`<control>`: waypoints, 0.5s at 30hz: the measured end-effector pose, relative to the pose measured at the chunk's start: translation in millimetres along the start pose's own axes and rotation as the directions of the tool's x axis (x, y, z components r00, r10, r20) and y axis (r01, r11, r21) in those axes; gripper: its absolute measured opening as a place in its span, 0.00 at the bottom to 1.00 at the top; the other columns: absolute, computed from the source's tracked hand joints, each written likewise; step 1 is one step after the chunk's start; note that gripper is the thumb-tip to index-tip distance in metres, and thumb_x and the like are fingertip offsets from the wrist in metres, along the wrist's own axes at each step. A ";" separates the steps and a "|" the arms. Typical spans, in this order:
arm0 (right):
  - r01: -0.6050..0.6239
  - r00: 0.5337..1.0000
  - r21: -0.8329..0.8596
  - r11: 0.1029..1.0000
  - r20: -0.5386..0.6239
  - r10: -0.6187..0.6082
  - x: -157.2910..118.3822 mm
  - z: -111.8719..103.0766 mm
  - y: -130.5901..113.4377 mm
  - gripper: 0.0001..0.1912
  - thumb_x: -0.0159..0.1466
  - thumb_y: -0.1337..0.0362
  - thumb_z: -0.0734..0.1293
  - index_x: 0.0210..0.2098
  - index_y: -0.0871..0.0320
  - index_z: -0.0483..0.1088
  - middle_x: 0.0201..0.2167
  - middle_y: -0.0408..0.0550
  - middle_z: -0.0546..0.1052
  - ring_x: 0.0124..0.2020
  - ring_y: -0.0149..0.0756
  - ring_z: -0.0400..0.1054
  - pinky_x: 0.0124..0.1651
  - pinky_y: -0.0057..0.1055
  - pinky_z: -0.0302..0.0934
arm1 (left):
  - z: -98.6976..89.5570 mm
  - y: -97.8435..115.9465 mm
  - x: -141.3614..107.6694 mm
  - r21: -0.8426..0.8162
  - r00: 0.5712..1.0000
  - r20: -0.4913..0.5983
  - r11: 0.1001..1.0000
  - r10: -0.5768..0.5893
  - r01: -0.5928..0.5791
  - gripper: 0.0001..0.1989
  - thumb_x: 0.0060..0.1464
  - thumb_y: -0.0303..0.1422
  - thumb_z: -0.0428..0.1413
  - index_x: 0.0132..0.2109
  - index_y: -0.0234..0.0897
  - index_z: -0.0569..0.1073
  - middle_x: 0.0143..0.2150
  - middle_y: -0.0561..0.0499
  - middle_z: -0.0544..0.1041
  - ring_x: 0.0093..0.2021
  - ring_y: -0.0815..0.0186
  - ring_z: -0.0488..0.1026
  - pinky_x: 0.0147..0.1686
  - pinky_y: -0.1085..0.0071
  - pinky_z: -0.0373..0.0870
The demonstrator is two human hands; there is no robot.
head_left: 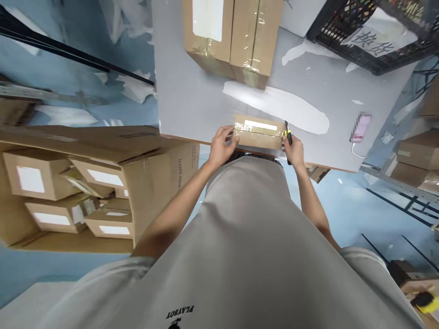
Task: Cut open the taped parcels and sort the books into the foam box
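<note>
A small taped cardboard box [259, 140] with a white label lies at the front edge of the grey table. My left hand [222, 145] grips its left end, thumb and fingers curled at the corner. At the right end is my right hand [294, 151], closed around a black and yellow utility knife [288, 135] that points away from me. Fingers of this hand also touch the box. Beyond the box lies a white torn paper piece [284, 107].
Two tall taped cartons [254, 41] stand at the table's back. A black plastic crate [373, 68] with a handwritten paper sits back right, a pinkish blurred object [361, 127] with a white cord at right. A large open carton [157, 183] on the left contains several boxes.
</note>
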State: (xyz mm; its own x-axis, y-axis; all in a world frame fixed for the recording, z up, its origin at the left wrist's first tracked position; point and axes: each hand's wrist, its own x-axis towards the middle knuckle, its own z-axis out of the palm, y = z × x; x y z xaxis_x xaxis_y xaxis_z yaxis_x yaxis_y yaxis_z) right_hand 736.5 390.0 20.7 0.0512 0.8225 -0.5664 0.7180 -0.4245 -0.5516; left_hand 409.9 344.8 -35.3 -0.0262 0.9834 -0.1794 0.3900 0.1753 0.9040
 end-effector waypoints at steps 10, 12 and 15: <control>0.281 0.960 -0.533 0.798 0.172 -0.222 -20.2 -20.5 -71.0 0.26 0.88 0.51 0.51 0.69 0.58 0.71 0.58 0.64 0.87 0.53 0.57 0.83 0.52 0.40 0.69 | 5.1 -30.9 32.2 -0.052 0.979 0.197 0.997 0.062 -0.052 0.42 0.65 0.44 0.70 0.81 0.48 0.69 0.70 0.40 0.78 0.59 0.52 0.83 0.62 0.54 0.84; 0.413 0.904 -0.572 0.708 0.348 -0.247 -20.0 -10.1 -94.6 0.24 0.88 0.52 0.52 0.67 0.56 0.72 0.59 0.62 0.87 0.55 0.55 0.83 0.52 0.38 0.68 | -0.2 -29.3 35.0 -0.015 0.960 0.248 0.991 0.130 -0.130 0.37 0.67 0.46 0.68 0.79 0.46 0.72 0.71 0.39 0.76 0.68 0.47 0.78 0.69 0.50 0.80; 0.511 0.845 -0.618 0.598 0.487 -0.219 -15.9 7.1 -124.2 0.23 0.89 0.52 0.54 0.68 0.56 0.73 0.60 0.61 0.87 0.57 0.54 0.83 0.53 0.37 0.68 | -2.3 -30.2 39.5 -0.031 0.941 0.298 0.986 0.163 -0.162 0.34 0.69 0.46 0.67 0.76 0.44 0.74 0.72 0.39 0.75 0.71 0.46 0.75 0.72 0.49 0.77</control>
State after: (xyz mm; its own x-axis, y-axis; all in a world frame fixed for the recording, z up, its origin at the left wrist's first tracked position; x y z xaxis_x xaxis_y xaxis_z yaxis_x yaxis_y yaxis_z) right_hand 641.6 426.9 93.9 -0.4521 0.6038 -0.6565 0.8842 0.4002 -0.2409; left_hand 394.9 378.5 -68.8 0.3132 0.9398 -0.1365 0.3600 0.0155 0.9328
